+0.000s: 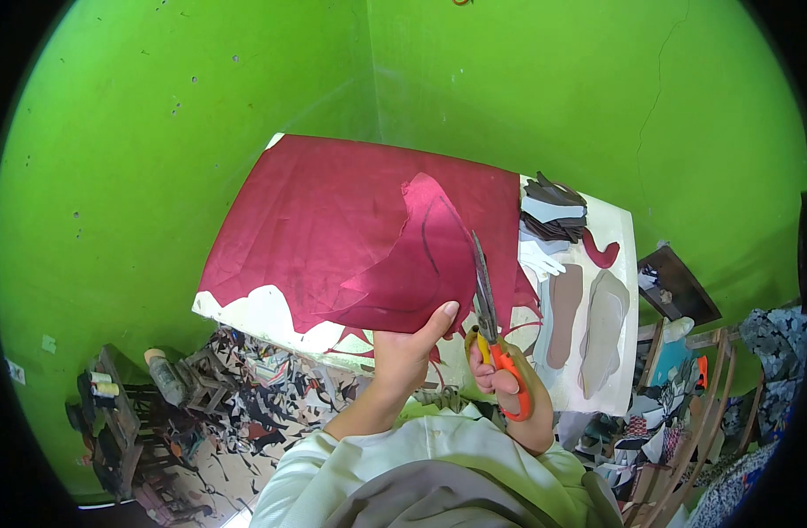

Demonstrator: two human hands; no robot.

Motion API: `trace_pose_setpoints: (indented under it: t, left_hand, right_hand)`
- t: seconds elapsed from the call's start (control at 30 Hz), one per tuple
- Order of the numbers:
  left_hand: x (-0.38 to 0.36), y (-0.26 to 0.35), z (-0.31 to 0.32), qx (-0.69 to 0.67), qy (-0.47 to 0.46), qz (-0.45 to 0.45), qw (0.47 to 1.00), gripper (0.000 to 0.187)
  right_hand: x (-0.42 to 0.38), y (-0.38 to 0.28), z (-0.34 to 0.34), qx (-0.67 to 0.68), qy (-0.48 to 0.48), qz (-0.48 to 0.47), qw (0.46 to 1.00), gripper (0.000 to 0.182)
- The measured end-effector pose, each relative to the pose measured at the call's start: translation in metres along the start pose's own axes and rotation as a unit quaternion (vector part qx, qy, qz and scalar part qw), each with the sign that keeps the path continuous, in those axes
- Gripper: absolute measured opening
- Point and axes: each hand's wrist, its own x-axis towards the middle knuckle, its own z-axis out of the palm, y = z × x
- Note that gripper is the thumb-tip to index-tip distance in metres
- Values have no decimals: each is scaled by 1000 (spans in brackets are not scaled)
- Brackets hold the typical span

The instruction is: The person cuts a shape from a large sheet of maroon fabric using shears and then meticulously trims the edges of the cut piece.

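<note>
My left hand (409, 346) grips a cut piece of dark red fabric (421, 255) at its lower edge, thumb on top. Curved dark lines are drawn on this piece. In my right hand (507, 382) is a pair of scissors (485, 295) with orange and yellow handles, fingers through the loops. The blades point up and away, nearly together, right beside the fabric's right edge. Beneath lies a large sheet of the same red fabric (289, 202), its near edge cut into curves. Thin red scraps hang near my hands.
On the white tabletop (619, 264), to the right, sit a stack of dark pieces (553, 211), a brown sole-shaped piece (564, 317), grey sole shapes (604, 330) and a curved red scrap (600, 250). Scraps (271, 387) litter the floor. A green wall (509, 88) stands behind.
</note>
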Motion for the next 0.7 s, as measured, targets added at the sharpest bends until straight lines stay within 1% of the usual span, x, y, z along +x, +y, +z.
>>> trace_pose_setpoints:
  t: [0.03, 0.13, 0.17, 0.2, 0.27, 0.33, 0.37, 0.4, 0.47, 0.5, 0.57, 0.63, 0.7]
  left_hand:
    - [0, 0, 0, -1, -1, 1, 1000, 18]
    - [1, 0, -2, 3, -7, -1, 1000, 18]
    - [1, 0, -2, 9, -10, -5, 1000, 18]
    - [0, 0, -3, 16, -13, -10, 1000, 18]
    - [-1, 0, -2, 20, -13, -5, 1000, 18]
    - [-1, 0, -2, 23, -13, -5, 1000, 18]
    - [-1, -1, -3, 22, -14, -7, 1000, 18]
    - [0, -1, -3, 22, -15, -9, 1000, 18]
    - [0, -2, -4, 19, -15, -10, 1000, 18]
    - [0, -2, -4, 18, -16, -11, 1000, 19]
    - [1, 0, -3, 8, -18, -13, 1000, 19]
    - [1, 0, -3, 10, -20, -13, 1000, 19]
    - [1, -2, -5, 24, -22, -11, 999, 19]
  right_hand:
    - [0, -1, 4, -2, 26, -4, 1000, 40]
    - [1, -2, 7, -41, 28, -28, 998, 38]
    - [7, 5, -4, 46, -3, 23, 999, 37]
    - [18, 12, -17, 133, -34, 75, 988, 37]
    - [18, 12, -25, 219, -57, 123, 966, 36]
    - [2, -25, 4, 220, -41, 121, 967, 35]
    - [7, -9, -11, 221, -61, 122, 966, 35]
    - [17, 22, -38, 222, -81, 124, 964, 35]
    - [20, 36, -49, 188, -83, 111, 972, 35]
    - [16, 30, -41, 154, -64, 98, 981, 35]
    - [14, 26, -38, 134, -54, 86, 986, 35]
    - [15, 27, -41, 164, -71, 92, 979, 36]
    - [21, 31, -43, 203, -69, 104, 971, 35]
